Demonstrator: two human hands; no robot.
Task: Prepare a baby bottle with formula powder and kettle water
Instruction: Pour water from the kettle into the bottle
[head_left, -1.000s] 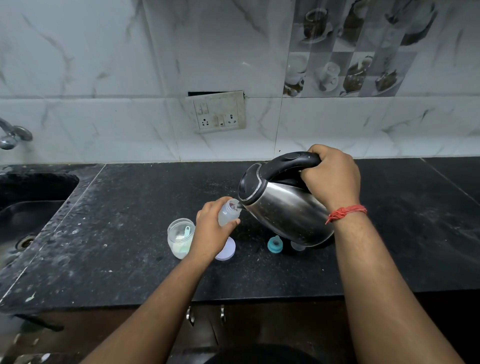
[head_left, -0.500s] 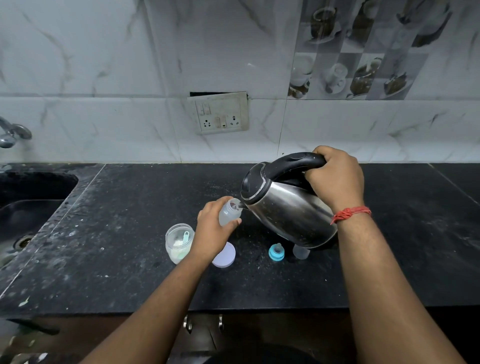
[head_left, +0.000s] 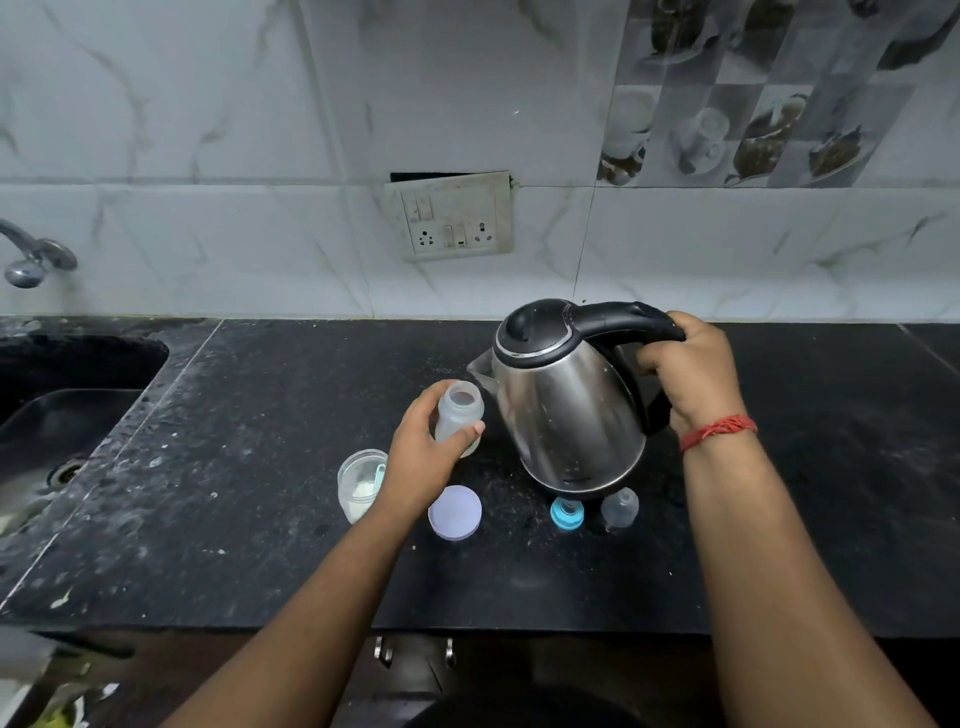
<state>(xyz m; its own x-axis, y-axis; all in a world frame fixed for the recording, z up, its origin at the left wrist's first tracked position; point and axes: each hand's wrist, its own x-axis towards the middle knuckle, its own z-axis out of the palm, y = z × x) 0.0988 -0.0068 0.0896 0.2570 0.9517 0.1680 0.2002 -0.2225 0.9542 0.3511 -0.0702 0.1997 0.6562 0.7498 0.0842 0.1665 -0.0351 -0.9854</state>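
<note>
Kettle (head_left: 566, 410) in right hand (head_left: 691, 374), open bottle (head_left: 458, 415) in left hand (head_left: 421, 462).

The small translucent baby bottle (head_left: 459, 415) is open-topped and near upright, held just above the surface toward its middle. Just to its right the stainless-steel kettle (head_left: 566, 400), with closed black lid and black handle, leans slightly, its spout close beside the bottle's mouth. Nearer the front edge, the clear formula jar (head_left: 359, 483) holds white powder and a pale green scoop, its lilac lid (head_left: 454, 512) lying flat, with the blue-ringed teat (head_left: 567, 512) and clear cap (head_left: 621, 506) standing rightward.
</note>
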